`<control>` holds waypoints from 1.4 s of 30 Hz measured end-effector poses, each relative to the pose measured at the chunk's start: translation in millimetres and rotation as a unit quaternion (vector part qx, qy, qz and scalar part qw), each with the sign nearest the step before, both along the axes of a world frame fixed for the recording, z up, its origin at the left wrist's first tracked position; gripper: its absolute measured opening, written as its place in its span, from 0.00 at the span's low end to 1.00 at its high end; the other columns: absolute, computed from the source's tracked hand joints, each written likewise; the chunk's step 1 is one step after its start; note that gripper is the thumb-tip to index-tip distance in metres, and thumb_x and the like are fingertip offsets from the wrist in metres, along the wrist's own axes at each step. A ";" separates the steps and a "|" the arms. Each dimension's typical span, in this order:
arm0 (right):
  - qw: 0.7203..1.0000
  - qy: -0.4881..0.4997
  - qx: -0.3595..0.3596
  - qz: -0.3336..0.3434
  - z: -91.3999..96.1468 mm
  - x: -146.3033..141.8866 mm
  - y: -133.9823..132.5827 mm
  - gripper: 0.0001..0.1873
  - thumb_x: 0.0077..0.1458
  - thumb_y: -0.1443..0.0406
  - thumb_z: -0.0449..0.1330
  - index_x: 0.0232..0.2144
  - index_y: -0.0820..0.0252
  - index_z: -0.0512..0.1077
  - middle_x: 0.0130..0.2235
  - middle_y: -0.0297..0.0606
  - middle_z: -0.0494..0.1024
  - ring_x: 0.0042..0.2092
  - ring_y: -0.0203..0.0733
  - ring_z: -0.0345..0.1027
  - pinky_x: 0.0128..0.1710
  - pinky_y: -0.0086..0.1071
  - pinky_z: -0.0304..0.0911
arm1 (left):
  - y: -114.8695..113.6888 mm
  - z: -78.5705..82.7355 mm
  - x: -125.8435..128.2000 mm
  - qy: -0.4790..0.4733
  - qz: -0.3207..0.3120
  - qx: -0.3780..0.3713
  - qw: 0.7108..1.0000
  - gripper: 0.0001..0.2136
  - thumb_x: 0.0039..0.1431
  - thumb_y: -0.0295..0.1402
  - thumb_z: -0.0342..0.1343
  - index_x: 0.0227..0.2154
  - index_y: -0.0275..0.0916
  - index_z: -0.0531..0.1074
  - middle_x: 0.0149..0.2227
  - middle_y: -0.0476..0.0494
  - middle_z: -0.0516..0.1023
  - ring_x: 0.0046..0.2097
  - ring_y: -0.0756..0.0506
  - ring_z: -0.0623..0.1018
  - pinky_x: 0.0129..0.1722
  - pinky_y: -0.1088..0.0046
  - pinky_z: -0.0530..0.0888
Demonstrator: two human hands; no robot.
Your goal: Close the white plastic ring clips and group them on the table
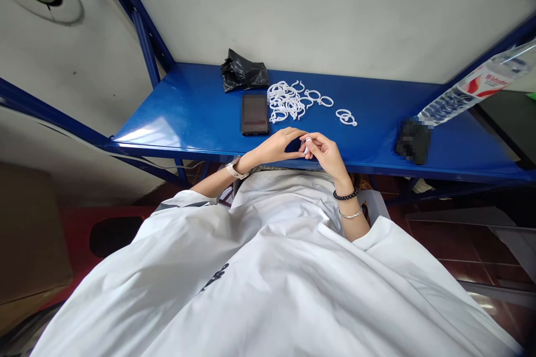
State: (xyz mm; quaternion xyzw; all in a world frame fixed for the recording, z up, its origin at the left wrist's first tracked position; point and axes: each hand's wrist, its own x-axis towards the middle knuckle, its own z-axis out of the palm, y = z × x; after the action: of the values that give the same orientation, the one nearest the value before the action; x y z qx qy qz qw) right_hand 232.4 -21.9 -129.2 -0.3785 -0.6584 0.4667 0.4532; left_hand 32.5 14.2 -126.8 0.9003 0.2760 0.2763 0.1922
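My right hand is closed in a pinch on a small white plastic piece, mostly covered by the fingers; its exact shape is hard to make out. My left hand curves toward it from the other side, thumb and fingers apart, with its fingertips close to the right hand's. Both hands are over the front edge of the blue table. Just beyond them lies a pile of white plastic rings with small loops. A pair of overlapping rings lies apart to the right.
A dark phone lies left of the pile, with a crumpled black plastic bag behind it. At the right are a partly blurred black object and a clear water bottle. Blue metal posts frame the table against a pale wall.
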 end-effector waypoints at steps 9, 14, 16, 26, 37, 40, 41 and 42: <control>0.998 -0.026 0.047 -0.029 -5.0 -3.0 -0.9 0.20 0.59 0.47 0.62 0.41 0.55 0.78 0.31 0.34 0.78 0.31 0.36 0.71 0.35 0.31 0.70 | -3.5 3.5 1.1 0.001 0.003 -0.003 1.000 0.20 0.64 0.46 0.56 0.50 0.36 0.71 0.48 0.34 0.77 0.49 0.39 0.76 0.49 0.63 0.73; 0.996 -0.038 0.068 -0.041 -6.3 -5.8 -2.0 0.20 0.60 0.47 0.61 0.43 0.55 0.76 0.30 0.33 0.78 0.32 0.37 0.73 0.34 0.30 0.71 | -2.4 0.8 0.8 0.003 0.015 0.005 1.000 0.19 0.64 0.43 0.57 0.50 0.34 0.70 0.47 0.33 0.77 0.47 0.39 0.76 0.47 0.63 0.73; 0.995 -0.038 0.075 -0.049 -6.4 -6.2 -2.6 0.20 0.59 0.48 0.61 0.44 0.55 0.75 0.30 0.32 0.78 0.31 0.37 0.73 0.33 0.30 0.71 | -1.7 -1.0 0.8 -0.001 0.021 0.009 1.000 0.20 0.63 0.41 0.57 0.52 0.33 0.70 0.47 0.33 0.77 0.48 0.39 0.76 0.47 0.64 0.73; 0.986 -0.048 0.110 -0.115 -8.2 -8.8 -4.6 0.18 0.58 0.48 0.63 0.35 0.56 0.73 0.31 0.33 0.79 0.27 0.34 0.71 0.29 0.29 0.67 | -5.1 3.0 1.8 -0.015 0.019 0.034 0.999 0.17 0.61 0.37 0.58 0.50 0.33 0.72 0.44 0.35 0.79 0.45 0.41 0.77 0.44 0.66 0.74; 0.974 -0.058 0.151 -0.156 -13.2 -11.6 -8.1 0.16 0.59 0.51 0.63 0.34 0.56 0.75 0.27 0.33 0.79 0.27 0.38 0.74 0.31 0.32 0.71 | -5.5 4.6 1.9 -0.007 0.017 0.038 0.999 0.17 0.61 0.37 0.57 0.51 0.33 0.72 0.46 0.34 0.79 0.46 0.41 0.77 0.44 0.65 0.74; 0.974 -0.050 0.151 -0.161 -13.0 -11.2 -8.3 0.16 0.59 0.50 0.63 0.33 0.57 0.75 0.26 0.33 0.79 0.27 0.38 0.74 0.31 0.32 0.70 | -6.3 6.0 2.5 -0.003 0.017 0.039 0.999 0.17 0.62 0.36 0.57 0.51 0.33 0.72 0.45 0.34 0.79 0.46 0.41 0.77 0.45 0.64 0.75; 0.974 -0.048 0.151 -0.161 -12.8 -11.1 -8.5 0.16 0.59 0.50 0.63 0.33 0.57 0.75 0.26 0.33 0.79 0.27 0.38 0.73 0.31 0.32 0.70 | -6.6 6.5 2.6 -0.003 0.017 0.040 0.999 0.17 0.62 0.36 0.57 0.51 0.33 0.72 0.44 0.34 0.79 0.46 0.41 0.77 0.45 0.64 0.75; 0.974 -0.048 0.151 -0.162 -12.5 -11.0 -8.6 0.16 0.59 0.50 0.63 0.33 0.57 0.75 0.26 0.33 0.79 0.27 0.38 0.73 0.30 0.32 0.69 | -6.9 6.8 2.7 -0.003 0.017 0.041 0.999 0.17 0.61 0.36 0.57 0.50 0.33 0.72 0.44 0.34 0.79 0.46 0.41 0.77 0.45 0.64 0.75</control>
State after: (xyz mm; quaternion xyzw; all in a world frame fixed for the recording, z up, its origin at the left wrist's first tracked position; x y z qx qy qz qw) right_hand 221.4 -30.6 -141.6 -0.4295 -0.6723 0.2636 0.5423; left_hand 35.2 7.3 -120.0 0.9018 0.2791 0.2930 0.1516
